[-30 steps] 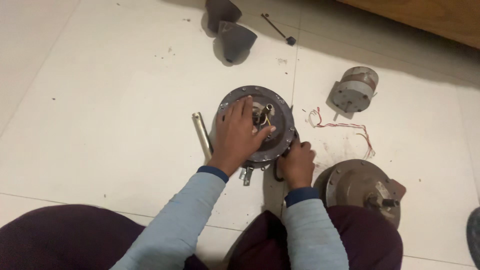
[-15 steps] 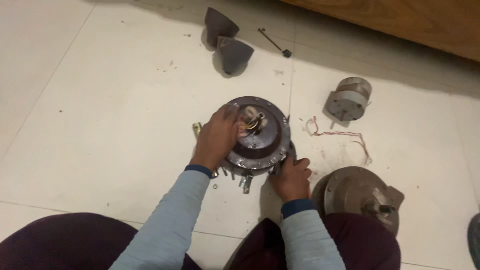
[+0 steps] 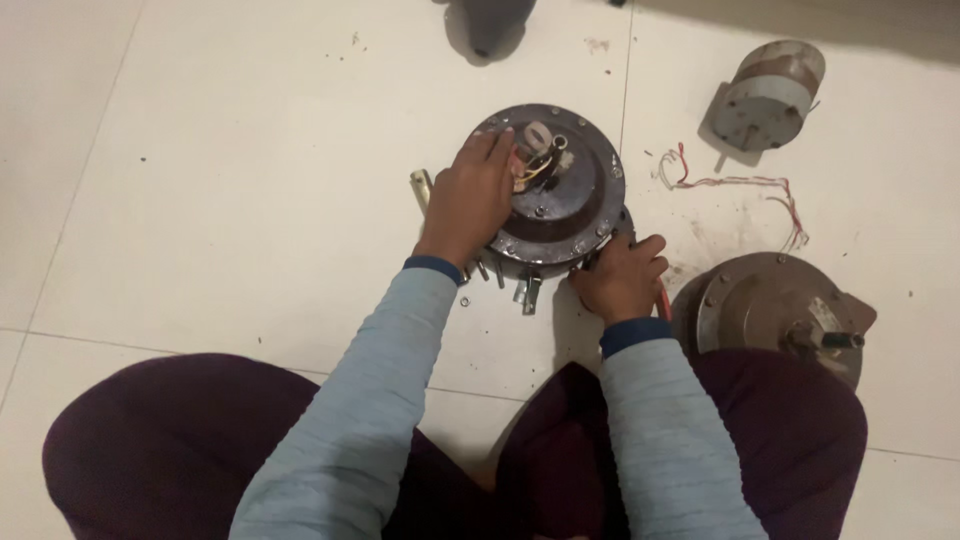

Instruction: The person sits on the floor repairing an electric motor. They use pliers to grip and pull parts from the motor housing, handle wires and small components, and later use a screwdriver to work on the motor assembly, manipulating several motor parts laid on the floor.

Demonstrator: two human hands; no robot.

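A round dark fan motor housing (image 3: 575,195) lies flat on the white tiled floor, with yellow and white wires at its central hub. My left hand (image 3: 468,200) lies over its left side, fingers spread toward the hub, holding it down. My right hand (image 3: 620,280) is curled at the housing's lower right rim, gripping a thin tool with a red handle (image 3: 662,302); the tool's tip is hidden under my fingers. Small metal screws and brackets (image 3: 525,290) lie just below the rim.
A second grey motor with a shaft (image 3: 770,310) sits by my right knee. A small cylindrical motor (image 3: 770,90) lies at the back right, with red and white wires (image 3: 730,185) in front of it. A dark cone (image 3: 490,25) stands at the top. A metal piece (image 3: 422,185) lies left of the housing.
My left hand has slid from the hub toward the housing's left side. My right hand stays at the lower right rim. The view has moved closer.
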